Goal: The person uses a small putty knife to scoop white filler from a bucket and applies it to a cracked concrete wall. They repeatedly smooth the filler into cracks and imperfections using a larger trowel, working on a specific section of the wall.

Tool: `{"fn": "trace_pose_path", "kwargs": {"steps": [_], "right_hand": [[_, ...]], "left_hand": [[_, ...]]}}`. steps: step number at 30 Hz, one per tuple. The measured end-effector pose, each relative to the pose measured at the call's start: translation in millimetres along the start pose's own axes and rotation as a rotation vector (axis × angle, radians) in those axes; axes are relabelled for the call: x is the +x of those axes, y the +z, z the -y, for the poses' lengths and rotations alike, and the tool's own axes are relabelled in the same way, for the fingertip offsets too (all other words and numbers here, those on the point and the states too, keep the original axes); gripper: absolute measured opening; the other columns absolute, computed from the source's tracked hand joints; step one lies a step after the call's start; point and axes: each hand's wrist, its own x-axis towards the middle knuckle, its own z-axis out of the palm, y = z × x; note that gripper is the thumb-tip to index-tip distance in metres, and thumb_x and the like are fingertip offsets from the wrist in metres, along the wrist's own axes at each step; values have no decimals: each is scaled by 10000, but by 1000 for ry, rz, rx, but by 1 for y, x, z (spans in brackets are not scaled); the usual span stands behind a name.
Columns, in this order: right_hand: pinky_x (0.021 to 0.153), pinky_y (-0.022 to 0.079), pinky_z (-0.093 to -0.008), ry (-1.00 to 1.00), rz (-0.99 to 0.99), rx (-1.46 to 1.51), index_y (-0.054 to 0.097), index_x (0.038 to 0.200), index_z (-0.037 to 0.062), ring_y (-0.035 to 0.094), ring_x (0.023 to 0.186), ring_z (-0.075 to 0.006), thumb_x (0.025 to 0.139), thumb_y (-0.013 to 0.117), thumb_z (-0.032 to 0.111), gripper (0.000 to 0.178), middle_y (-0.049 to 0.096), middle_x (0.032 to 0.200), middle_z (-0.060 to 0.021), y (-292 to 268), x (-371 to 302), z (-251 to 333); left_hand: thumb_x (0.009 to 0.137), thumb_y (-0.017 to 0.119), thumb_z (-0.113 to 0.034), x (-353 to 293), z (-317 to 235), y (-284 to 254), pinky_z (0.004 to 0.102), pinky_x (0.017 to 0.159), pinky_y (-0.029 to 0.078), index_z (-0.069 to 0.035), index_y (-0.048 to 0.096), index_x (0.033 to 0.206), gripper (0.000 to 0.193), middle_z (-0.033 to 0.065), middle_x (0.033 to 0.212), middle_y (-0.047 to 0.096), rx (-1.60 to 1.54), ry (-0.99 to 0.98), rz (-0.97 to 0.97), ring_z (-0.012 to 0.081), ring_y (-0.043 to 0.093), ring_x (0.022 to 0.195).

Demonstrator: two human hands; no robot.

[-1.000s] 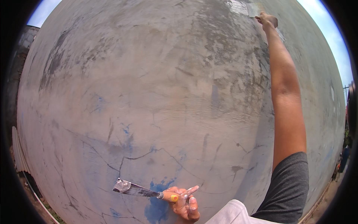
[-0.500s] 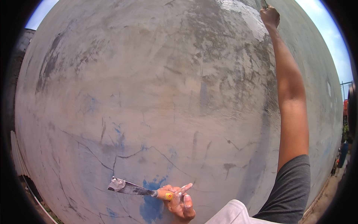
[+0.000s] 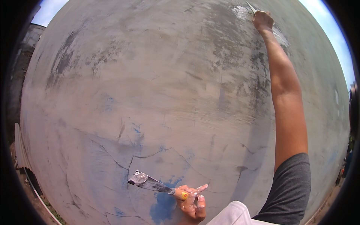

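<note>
Low against the grey plastered wall, your left hand grips a putty knife over a blue patch; high up the wall, your right hand closes around a scraper.

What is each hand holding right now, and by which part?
The left hand holds a putty knife by its yellow handle. The right hand, stretched up the wall, grips a second blade; its handle is hidden.
</note>
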Motion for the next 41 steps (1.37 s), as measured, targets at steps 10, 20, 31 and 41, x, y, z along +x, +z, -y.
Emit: {"fn": "trace_pose_path", "kwargs": {"steps": [10, 20, 31, 41], "right_hand": [[828, 431, -390, -177, -70, -107, 706, 886, 78, 592, 972, -236, 808, 554, 161, 190, 657, 960, -103, -5, -13, 50], [903, 360, -371, -327, 90, -23, 704, 919, 107, 599, 975, -180, 831, 551, 140, 180, 669, 934, -72, -40, -34, 66], [827, 451, -366, -497, -329, 314, 697, 895, 133, 614, 870, -197, 857, 521, 125, 181, 657, 844, -47, -56, -48, 35], [820, 398, -417, 81, -155, 188, 697, 1001, 213, 587, 915, -254, 900, 494, 346, 263, 663, 920, -26, -7, -8, -32]], "left_hand": [[768, 462, -52, 1, -6, -3, 310, 736, 508, 48, 515, 1040, 295, 154, 1044, 344, -75, -72, 27, 154, 492, 744], [827, 447, -161, -2, -6, 8, 213, 571, 462, 47, 546, 973, 273, 98, 1050, 355, -160, -178, -108, 100, 470, 638], [786, 448, -131, 6, -21, 3, 328, 749, 452, 117, 551, 881, 284, 145, 994, 338, -170, -292, -150, 277, 555, 897], [778, 453, -172, 17, -32, -31, 339, 803, 381, 77, 608, 994, 365, 145, 1033, 349, 18, -328, -240, 237, 395, 1067]]}}
